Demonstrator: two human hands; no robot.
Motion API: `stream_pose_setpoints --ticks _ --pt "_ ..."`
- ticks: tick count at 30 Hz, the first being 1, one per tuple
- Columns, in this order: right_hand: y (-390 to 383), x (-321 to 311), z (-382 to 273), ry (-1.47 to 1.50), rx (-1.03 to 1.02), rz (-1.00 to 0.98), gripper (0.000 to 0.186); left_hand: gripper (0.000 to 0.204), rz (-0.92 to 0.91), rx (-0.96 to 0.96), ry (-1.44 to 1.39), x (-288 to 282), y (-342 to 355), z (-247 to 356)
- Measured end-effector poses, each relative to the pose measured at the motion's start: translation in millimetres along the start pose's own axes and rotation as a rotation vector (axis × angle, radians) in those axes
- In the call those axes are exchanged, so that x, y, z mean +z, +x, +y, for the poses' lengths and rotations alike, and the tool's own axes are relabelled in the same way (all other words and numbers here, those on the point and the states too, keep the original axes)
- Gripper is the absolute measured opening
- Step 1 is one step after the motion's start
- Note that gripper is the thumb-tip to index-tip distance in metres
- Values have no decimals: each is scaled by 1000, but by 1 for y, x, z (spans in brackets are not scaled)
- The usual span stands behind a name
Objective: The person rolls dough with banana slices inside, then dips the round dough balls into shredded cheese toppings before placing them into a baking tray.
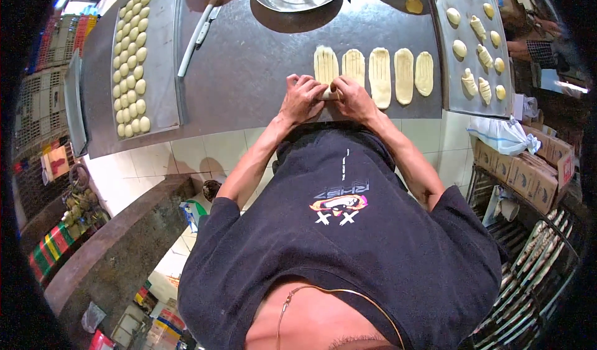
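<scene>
At the near edge of the metal table, a flat oval dough strip (326,63) with slits in its far half lies lengthwise in front of me. My left hand (303,99) and my right hand (353,99) meet at its near end, fingers curled on the dough, which looks folded or rolled there. What the fingertips pinch is partly hidden. Right of it, more flat strips lie side by side: a slit dough strip (353,65), a longer dough strip (380,79) and others, the last a shorter slit dough strip (424,74).
On the left, a tray (163,58) bears rows of dough balls. A knife (205,30) lies beside a long pale stick (194,45). A round metal pan (298,0) at the back holds peeled bananas. The right tray (463,89) carries dough balls and wrapped rolls.
</scene>
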State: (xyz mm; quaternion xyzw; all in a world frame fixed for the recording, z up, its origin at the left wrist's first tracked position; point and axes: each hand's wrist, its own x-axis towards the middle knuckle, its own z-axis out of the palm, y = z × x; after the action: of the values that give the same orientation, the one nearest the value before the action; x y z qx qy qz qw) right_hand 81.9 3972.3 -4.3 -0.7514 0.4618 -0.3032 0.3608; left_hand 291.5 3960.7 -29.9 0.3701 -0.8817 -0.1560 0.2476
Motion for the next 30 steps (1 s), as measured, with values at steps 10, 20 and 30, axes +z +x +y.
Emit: stream_pose_setpoints --ticks 10,20,30 --pt "-57 4 -18 37 35 -167 25 48 -176 -55 -217 -8 -49 35" --pt "-9 15 15 -397 -74 375 8 54 127 -441 139 10 0 13" --pt "99 -7 64 -478 214 745 13 26 573 -717 171 11 107 -45"
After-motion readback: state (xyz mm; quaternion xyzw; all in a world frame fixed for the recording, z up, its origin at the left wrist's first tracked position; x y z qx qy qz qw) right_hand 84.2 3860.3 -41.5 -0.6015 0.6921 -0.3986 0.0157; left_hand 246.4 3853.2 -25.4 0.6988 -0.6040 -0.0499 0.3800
